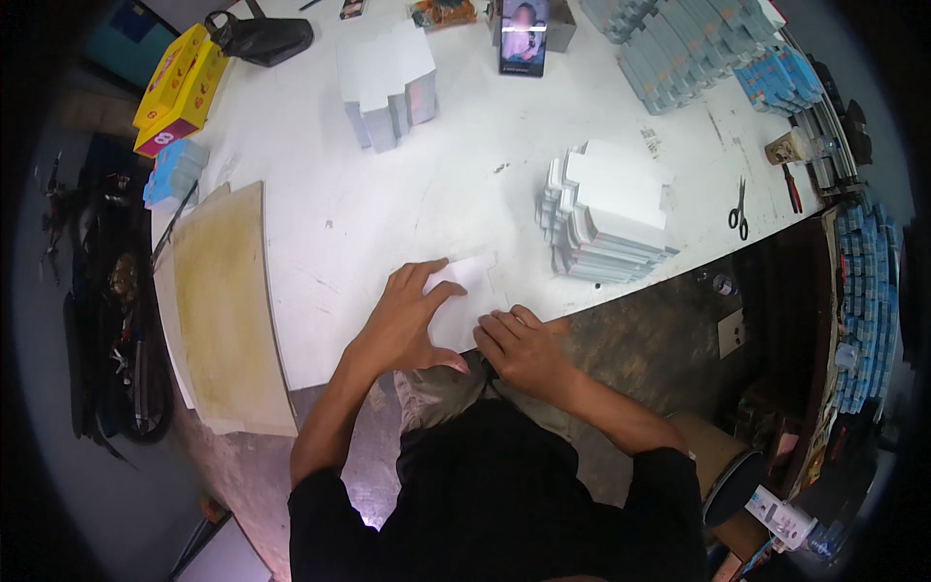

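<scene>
A small white card blank [458,308] lies at the near edge of the white table. My left hand [412,315] rests on its left side with fingers spread and the thumb pointing down past the table edge. At the card's right side my right hand [524,347] has its fingers curled together over the edge, pinching the card; the fingertips are partly hidden. To the right of it stands a stack of white die-cut card blanks [621,194], uneven along its sides. Farther off, another stack of white blanks [393,78] sits on the table.
Back right are rows of grey-blue folded boxes [679,53]. Scissors [740,211] and a cup [784,147] lie near the right edge. A yellowed board [221,301] covers the left side. A phone [524,37], a black bag [262,37] and yellow boxes [184,92] are farther back.
</scene>
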`<state>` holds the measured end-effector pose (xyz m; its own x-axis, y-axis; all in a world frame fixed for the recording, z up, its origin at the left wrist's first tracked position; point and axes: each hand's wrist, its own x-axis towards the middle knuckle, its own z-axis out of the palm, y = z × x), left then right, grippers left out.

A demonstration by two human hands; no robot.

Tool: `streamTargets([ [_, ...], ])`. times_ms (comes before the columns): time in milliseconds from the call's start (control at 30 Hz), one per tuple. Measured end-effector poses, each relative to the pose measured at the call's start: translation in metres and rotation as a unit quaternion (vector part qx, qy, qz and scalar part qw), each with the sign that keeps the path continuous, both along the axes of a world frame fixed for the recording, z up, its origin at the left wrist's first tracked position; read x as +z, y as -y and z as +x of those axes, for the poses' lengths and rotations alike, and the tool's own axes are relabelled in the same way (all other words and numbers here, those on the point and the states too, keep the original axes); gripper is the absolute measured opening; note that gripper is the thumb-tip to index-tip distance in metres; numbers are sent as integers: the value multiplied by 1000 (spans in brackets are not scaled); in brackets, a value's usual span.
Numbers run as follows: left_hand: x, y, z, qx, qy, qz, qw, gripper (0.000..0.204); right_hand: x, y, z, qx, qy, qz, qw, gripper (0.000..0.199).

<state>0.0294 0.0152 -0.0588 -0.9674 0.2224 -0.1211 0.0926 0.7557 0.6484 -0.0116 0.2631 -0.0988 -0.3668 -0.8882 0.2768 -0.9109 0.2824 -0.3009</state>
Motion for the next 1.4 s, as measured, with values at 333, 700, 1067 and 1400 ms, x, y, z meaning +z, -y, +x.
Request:
streamTargets([
  [333, -5, 14, -21, 97, -74, -118, 986, 108, 28, 50, -58, -206, 114, 33, 971, 57],
  [700, -25, 15, -20, 206, -11, -105, 973, 121, 19, 54, -45, -258, 90, 10, 962, 60],
  [1067, -19, 24, 45, 236, -174, 196, 936, 124, 98, -33, -37, -84, 67, -256, 961, 42],
  [1400, -29, -30, 24, 162, -103, 265, 945, 81, 114, -119, -110, -279, 8, -111, 954, 23],
])
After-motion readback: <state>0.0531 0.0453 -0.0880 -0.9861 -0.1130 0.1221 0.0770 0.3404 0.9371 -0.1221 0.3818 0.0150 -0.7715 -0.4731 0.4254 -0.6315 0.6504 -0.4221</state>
